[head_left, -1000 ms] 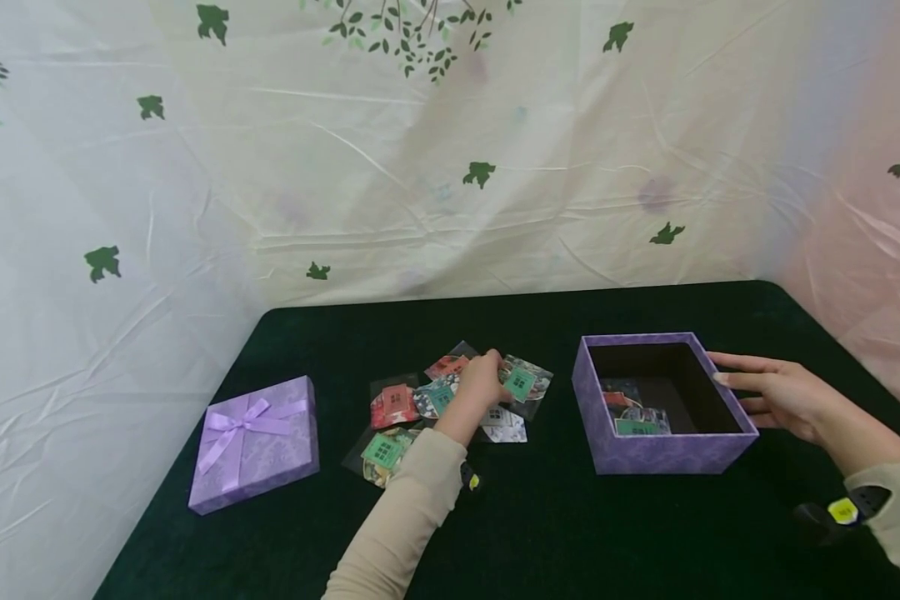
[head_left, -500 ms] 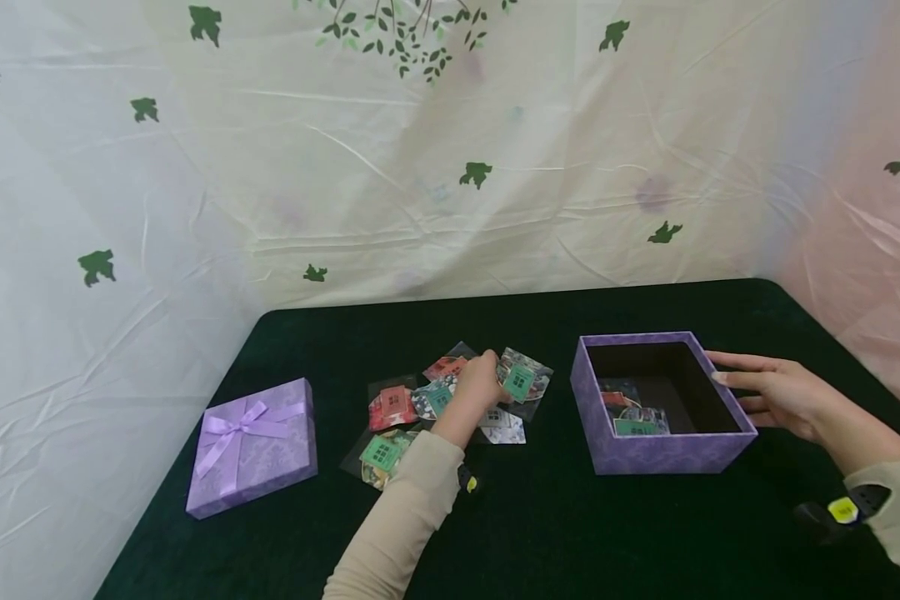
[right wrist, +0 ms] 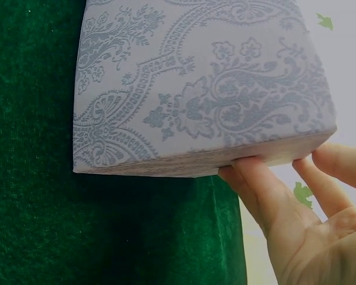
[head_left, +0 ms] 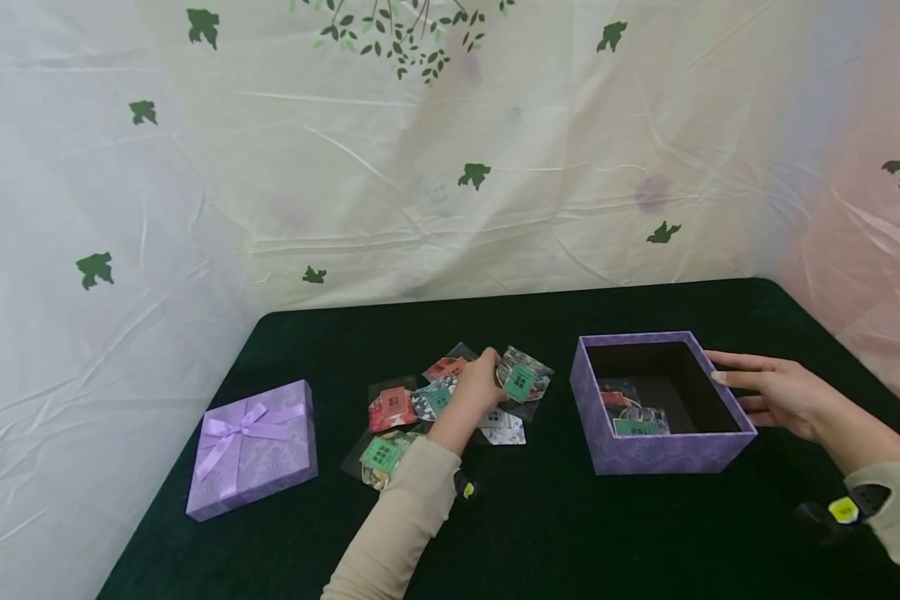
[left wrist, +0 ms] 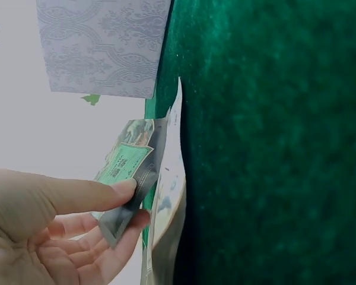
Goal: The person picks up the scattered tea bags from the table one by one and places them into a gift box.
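My left hand (head_left: 476,388) is over the spread of small flat packets. In the left wrist view its thumb and fingers pinch a packet with a green label (left wrist: 126,159), tilted up off a pale packet (left wrist: 169,205) below. Around the hand lie more packets, one with a red label (head_left: 393,408) and one with a green label (head_left: 381,455). To the right stands an open purple box (head_left: 663,457) with a dark inside and some packets (head_left: 641,422) in it. My right hand (head_left: 787,400) rests extended fingers on the box's right side, thumb near the rim.
The purple lid (head_left: 270,454), tied with a lilac ribbon bow (head_left: 242,427), lies at the left of the dark green tablecloth (head_left: 540,533). Behind the table hangs a white curtain (head_left: 390,208) with green leaf and bird prints.
The packet in my left hand has shifted very slightly, its upper edge lifting a little. My right hand stays at the box.
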Motion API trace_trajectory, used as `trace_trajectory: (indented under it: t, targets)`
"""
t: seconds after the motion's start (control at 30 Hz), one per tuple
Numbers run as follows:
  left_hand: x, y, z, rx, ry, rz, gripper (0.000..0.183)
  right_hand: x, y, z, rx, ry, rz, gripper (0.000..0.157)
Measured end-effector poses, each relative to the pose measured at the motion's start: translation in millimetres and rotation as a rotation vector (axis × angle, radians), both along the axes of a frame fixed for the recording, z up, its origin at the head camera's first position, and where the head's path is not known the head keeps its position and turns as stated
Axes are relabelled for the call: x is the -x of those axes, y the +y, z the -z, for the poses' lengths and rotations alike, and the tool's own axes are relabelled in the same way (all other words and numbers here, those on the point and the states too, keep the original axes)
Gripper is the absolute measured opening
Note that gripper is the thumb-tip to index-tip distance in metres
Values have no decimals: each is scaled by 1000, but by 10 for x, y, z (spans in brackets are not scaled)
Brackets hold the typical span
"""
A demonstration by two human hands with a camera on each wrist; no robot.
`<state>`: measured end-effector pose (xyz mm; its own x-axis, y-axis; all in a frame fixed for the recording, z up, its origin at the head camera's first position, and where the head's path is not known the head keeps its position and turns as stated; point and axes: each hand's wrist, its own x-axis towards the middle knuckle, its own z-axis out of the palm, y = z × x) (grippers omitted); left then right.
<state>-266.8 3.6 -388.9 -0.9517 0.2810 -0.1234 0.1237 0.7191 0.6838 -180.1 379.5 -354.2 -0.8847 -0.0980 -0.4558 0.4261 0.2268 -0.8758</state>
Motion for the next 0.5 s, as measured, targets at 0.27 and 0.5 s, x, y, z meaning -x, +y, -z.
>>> trace_trajectory:
  t: [0.27, 0.5]
  targets:
    - [-19, -54, -15, -66, -23, 23, 41, -4, 4, 29, 5, 10, 2, 26]
    - [-39, -75, -1, -91, -20, 37, 35, -5, 30, 56, 5, 9, -4, 25]
